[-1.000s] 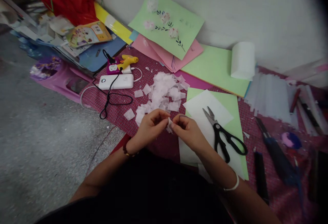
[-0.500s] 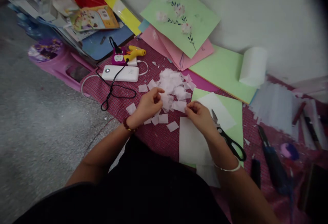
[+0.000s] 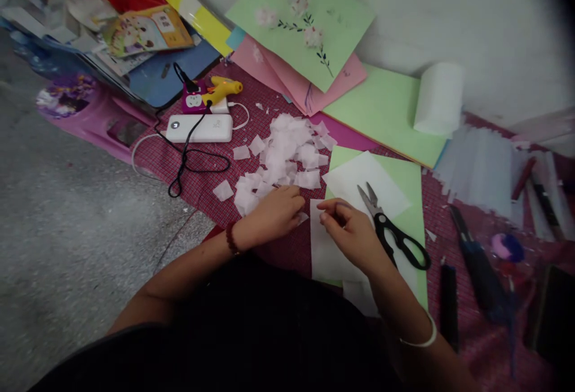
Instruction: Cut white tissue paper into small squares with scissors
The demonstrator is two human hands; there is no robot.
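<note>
My left hand (image 3: 275,215) is low over the red checked cloth, its back toward me and its fingers bent down and together. At its fingertips a small white tissue-paper square (image 3: 302,219) shows, partly covered by the hand. Behind this hand spreads a loose pile of such squares (image 3: 287,140). My right hand (image 3: 348,229) hovers above a white sheet (image 3: 321,248), thumb and forefinger slightly apart with nothing visible between them. Its other fingers are curled. Beside it, black-handled scissors (image 3: 381,218) lie with parted blades on white and green paper.
A white power bank (image 3: 200,128), cables and a yellow glue gun (image 3: 222,88) lie at left. Green paper with paper flowers (image 3: 305,21) leans on the wall. A white roll (image 3: 439,99) stands at the back right, near translucent strips (image 3: 478,176) and a utility knife (image 3: 478,278).
My left hand has come down and toward me onto the near squares. My right hand has let go of a paper square, which stays by the pile, and drawn back slightly.
</note>
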